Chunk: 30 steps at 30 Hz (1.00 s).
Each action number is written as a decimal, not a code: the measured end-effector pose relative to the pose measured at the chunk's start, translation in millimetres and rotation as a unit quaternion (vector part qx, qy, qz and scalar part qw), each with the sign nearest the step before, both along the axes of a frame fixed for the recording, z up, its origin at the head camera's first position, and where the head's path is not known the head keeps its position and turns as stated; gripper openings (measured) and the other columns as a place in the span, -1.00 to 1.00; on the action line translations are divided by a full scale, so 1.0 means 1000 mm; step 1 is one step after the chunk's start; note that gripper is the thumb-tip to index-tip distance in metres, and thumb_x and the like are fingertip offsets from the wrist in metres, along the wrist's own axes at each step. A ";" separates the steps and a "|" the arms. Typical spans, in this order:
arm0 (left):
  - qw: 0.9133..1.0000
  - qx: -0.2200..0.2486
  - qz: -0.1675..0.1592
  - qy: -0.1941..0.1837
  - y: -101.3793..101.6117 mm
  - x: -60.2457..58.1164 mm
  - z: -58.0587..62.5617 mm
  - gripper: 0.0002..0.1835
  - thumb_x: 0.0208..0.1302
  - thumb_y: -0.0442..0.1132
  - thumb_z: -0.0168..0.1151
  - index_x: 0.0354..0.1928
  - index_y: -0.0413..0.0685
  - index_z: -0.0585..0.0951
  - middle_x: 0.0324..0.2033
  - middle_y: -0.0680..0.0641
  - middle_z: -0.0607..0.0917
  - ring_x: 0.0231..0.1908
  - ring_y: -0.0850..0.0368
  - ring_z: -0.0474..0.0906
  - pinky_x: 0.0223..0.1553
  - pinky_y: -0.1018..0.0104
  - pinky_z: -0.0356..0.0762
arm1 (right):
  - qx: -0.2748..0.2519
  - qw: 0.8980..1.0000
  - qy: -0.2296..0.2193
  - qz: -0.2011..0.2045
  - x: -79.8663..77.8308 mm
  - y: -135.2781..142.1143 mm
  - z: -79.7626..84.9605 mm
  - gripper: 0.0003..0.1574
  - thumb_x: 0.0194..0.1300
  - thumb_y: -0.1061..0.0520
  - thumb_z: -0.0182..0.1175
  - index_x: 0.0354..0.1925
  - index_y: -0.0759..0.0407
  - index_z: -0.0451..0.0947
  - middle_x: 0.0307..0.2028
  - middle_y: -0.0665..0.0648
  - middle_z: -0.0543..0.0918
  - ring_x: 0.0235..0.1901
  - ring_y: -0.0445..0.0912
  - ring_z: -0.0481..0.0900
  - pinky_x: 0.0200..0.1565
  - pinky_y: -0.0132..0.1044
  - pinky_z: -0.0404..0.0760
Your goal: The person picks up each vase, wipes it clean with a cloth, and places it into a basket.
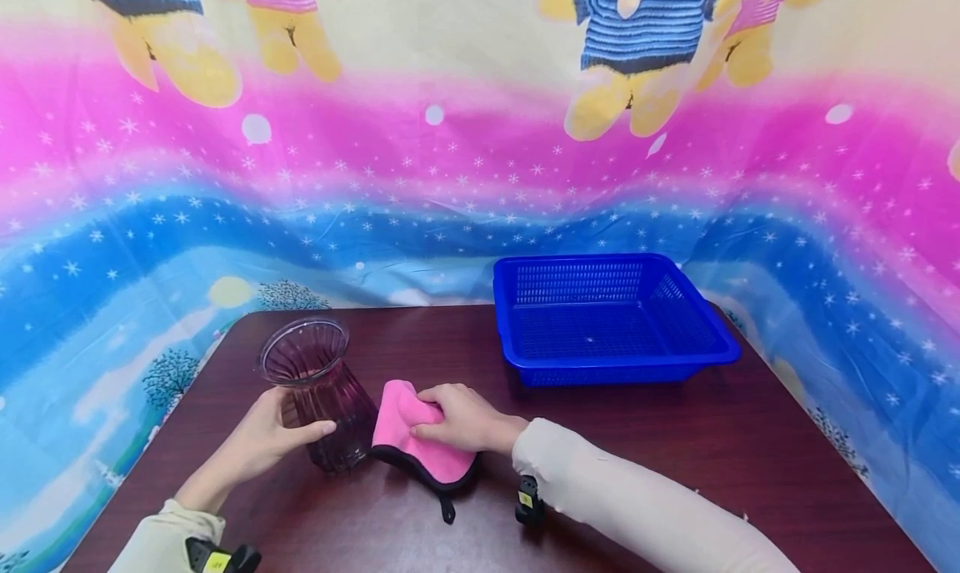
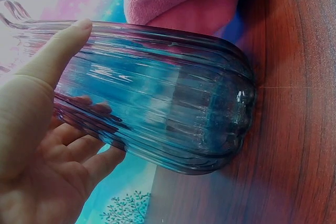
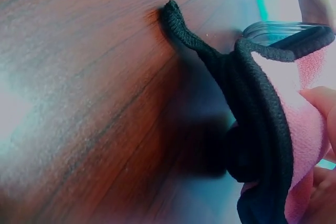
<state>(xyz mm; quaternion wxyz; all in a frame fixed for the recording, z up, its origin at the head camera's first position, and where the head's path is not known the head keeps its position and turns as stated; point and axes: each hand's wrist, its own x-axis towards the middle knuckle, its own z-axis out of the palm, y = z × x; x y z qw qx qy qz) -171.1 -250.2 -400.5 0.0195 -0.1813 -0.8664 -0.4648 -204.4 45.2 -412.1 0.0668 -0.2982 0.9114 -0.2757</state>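
A clear purple-tinted glass vase (image 1: 337,414) with ribbed sides and a flared rim leans slightly to the left on the table. My left hand (image 1: 266,431) holds it below the neck, thumb along the near side and fingers round the far side. In the left wrist view the base of the vase (image 2: 226,114) is right at the wood surface. My right hand (image 1: 461,419) grips a folded pink cloth (image 1: 397,423) with black edging and a black hanging loop (image 3: 181,27). The cloth is close beside the vase's right side, its loop hanging toward me.
A blue plastic basket (image 1: 615,362) with mesh walls stands at the back right of the dark red wooden table (image 1: 637,439). Behind the table hangs a printed backdrop (image 1: 420,181) with bears and snowflakes. Each sleeve cuff carries a black wrist device (image 1: 529,502).
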 end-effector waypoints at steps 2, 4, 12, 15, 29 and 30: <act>1.000 0.000 0.000 0.001 0.000 0.000 0.000 -0.36 0.16 -0.23 0.39 0.24 -0.25 0.38 0.04 -0.30 0.63 -0.09 0.56 0.57 -0.06 0.52 0.62 | 0.001 1.000 -0.001 0.000 0.001 0.001 0.001 -0.49 0.17 -0.20 0.32 0.04 -0.02 0.61 -0.30 -0.12 0.64 -0.35 -0.27 0.46 -0.36 -0.52 0.43; 1.000 0.002 -0.002 0.000 0.000 0.000 0.000 -0.36 0.16 -0.23 0.39 0.24 -0.26 0.38 0.04 -0.31 0.63 -0.10 0.55 0.57 -0.06 0.51 0.62 | 0.001 1.000 -0.003 -0.001 0.001 0.003 0.001 -0.47 0.17 -0.20 0.32 0.05 -0.02 0.61 -0.28 -0.12 0.66 -0.34 -0.28 0.47 -0.34 -0.52 0.44; 1.000 0.005 -0.007 -0.004 -0.001 0.000 -0.001 -0.37 0.16 -0.22 0.39 0.23 -0.26 0.38 0.02 -0.30 0.64 -0.10 0.52 0.59 -0.07 0.49 0.64 | 0.000 1.000 0.000 0.007 0.004 0.010 0.003 -0.47 0.16 -0.21 0.33 0.06 -0.05 0.63 -0.22 -0.12 0.70 -0.32 -0.29 0.48 -0.31 -0.53 0.46; 1.000 0.001 -0.005 -0.002 -0.001 0.000 -0.001 -0.38 0.16 -0.22 0.39 0.23 -0.25 0.39 0.02 -0.29 0.64 -0.10 0.53 0.59 -0.07 0.49 0.63 | 0.000 1.000 -0.003 0.010 0.004 0.013 0.004 -0.52 0.16 -0.20 0.33 0.01 -0.07 0.64 -0.28 -0.13 0.67 -0.34 -0.28 0.47 -0.36 -0.51 0.43; 1.000 0.011 -0.012 -0.006 0.000 0.000 0.000 -0.36 0.16 -0.23 0.39 0.24 -0.27 0.38 0.04 -0.31 0.63 -0.09 0.54 0.58 -0.06 0.51 0.63 | 0.010 1.000 -0.006 0.021 0.006 0.030 0.008 -0.69 0.17 -0.20 0.33 -0.15 -0.15 0.66 -0.51 -0.20 0.52 -0.45 -0.29 0.41 -0.45 -0.51 0.35; 1.000 0.010 -0.012 -0.006 0.000 0.000 0.000 -0.36 0.16 -0.23 0.39 0.24 -0.27 0.38 0.05 -0.31 0.63 -0.09 0.54 0.58 -0.06 0.51 0.63 | 0.011 1.000 -0.006 0.021 0.006 0.031 0.009 -0.70 0.17 -0.20 0.32 -0.16 -0.16 0.66 -0.52 -0.19 0.51 -0.45 -0.29 0.41 -0.46 -0.50 0.35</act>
